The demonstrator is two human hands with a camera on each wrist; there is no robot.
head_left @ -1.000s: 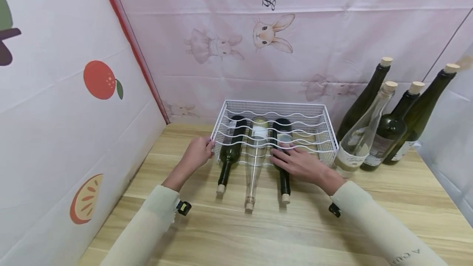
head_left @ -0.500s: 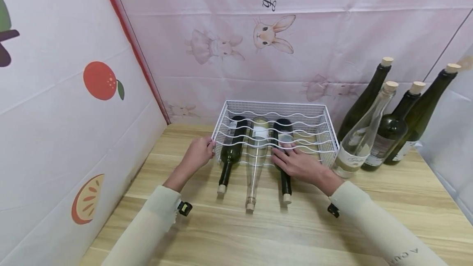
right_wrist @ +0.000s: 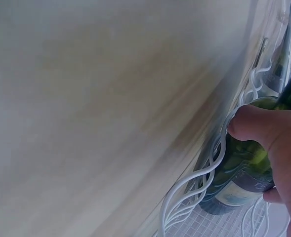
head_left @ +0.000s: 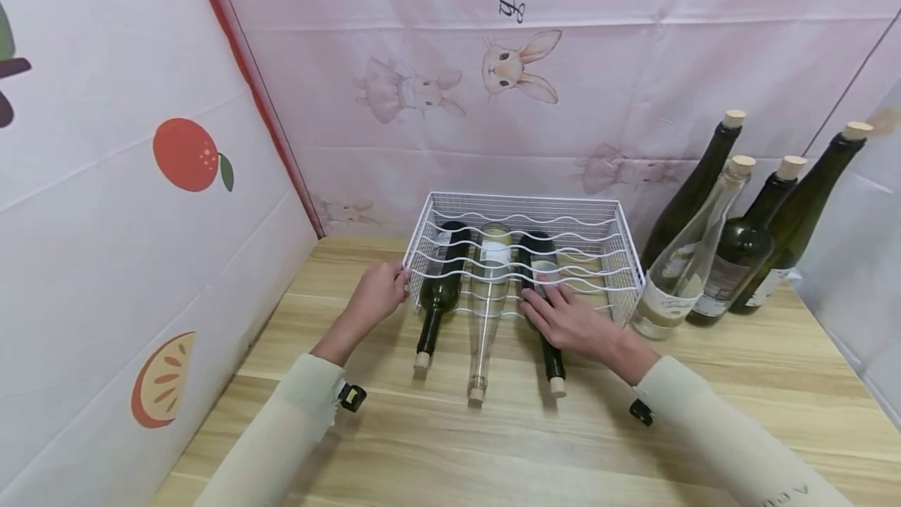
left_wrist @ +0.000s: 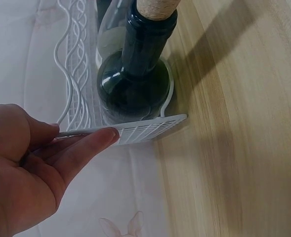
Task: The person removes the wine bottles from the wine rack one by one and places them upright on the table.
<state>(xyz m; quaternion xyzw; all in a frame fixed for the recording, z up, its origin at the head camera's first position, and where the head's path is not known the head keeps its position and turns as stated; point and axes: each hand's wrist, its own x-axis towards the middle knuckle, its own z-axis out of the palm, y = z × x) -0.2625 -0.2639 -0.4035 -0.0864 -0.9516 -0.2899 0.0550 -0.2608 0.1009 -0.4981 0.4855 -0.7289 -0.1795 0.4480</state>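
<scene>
Three lying bottles (head_left: pixel 441 292) in one white wire rack (head_left: pixel 626 264); four standing bottles (head_left: pixel 749 245) were on its right.
The rack's rightmost bottle (head_left: pixel 552 358) had swung its corked end rightward since half a second earlier. The left hand (head_left: pixel 378 289) pinched the rack's side, nearly closed; the right hand (head_left: pixel 576 329), parted about bottle-wide, gripped that bottle.

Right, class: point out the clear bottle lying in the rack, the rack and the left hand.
Clear bottle (head_left: pixel 487 305), head view: sloping shoulder.
Rack (head_left: pixel 624 257), head view: right mesh side.
Left hand (head_left: pixel 379 289), head view: back of hand.
</scene>
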